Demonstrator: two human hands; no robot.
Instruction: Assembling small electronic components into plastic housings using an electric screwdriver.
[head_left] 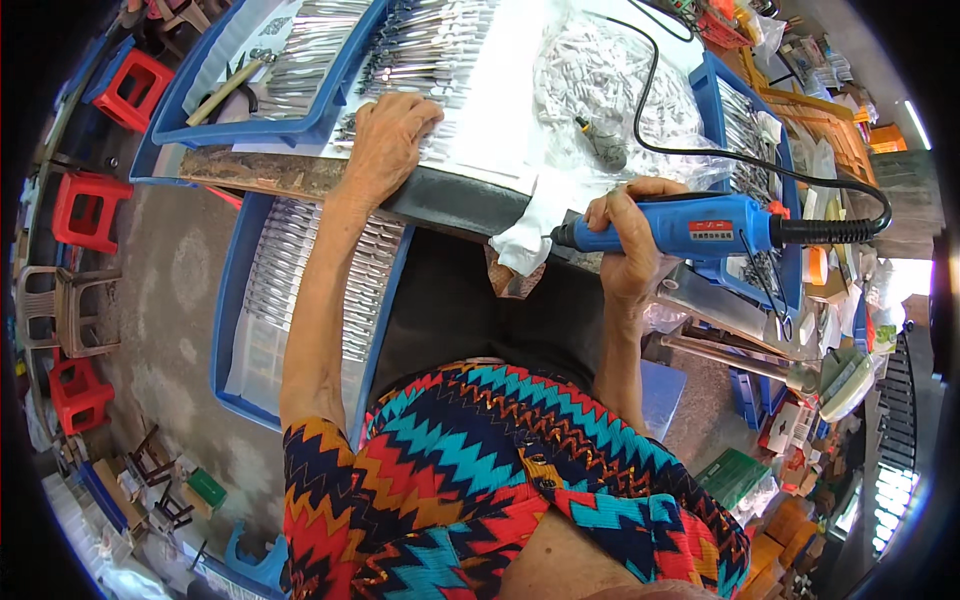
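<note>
My right hand (630, 232) is wrapped round a blue corded power tool (690, 225), slim like an electric screwdriver. Its dark nose points left, close to a crumpled white cloth or paper (524, 238) hanging over the table edge. My left hand (390, 140) rests with bent, closed fingers at the near end of rows of slender shiny metal pieces (428, 50) on the white tabletop (505, 110). Its fingertips are partly hidden, so what they pinch, if anything, does not show.
A blue tray (318, 130) of metal pieces and pliers stands left; another blue crate (232, 340) sits below. A plastic bag of small pale parts (620, 80) lies right of centre, beside a blue bin (710, 85). The black cord (645, 110) arcs over them. Red stools (90, 210) stand left.
</note>
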